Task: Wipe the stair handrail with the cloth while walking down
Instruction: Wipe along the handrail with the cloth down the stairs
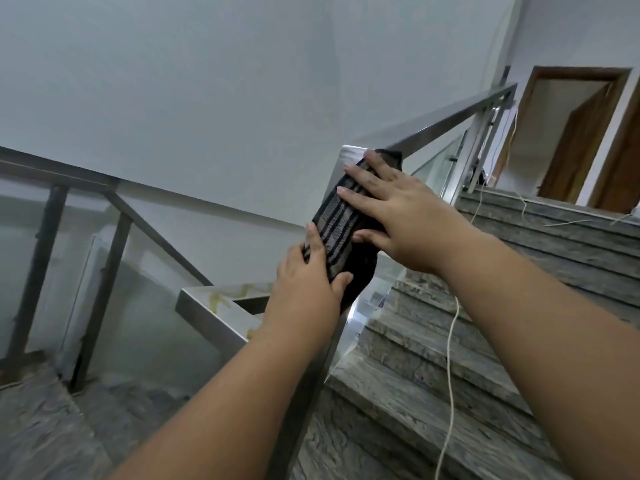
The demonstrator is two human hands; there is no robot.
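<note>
both hands press a striped cloth (341,223) onto the rail (446,124) at its corner. the right hand (398,209) lies flat on the upper part, fingers spread, thumb under the edge. the left hand (306,278) clasps the lower end. right of the hands, stairs (450,358) carry a cord (450,341) and lead to a door (581,147).

Both hands press a striped cloth (337,223) flat on the metal handrail (446,123) at its corner: right hand (394,216) spread on top, left hand (304,282) gripping the lower end. Grey stairs (450,358) climb rightward.
</note>
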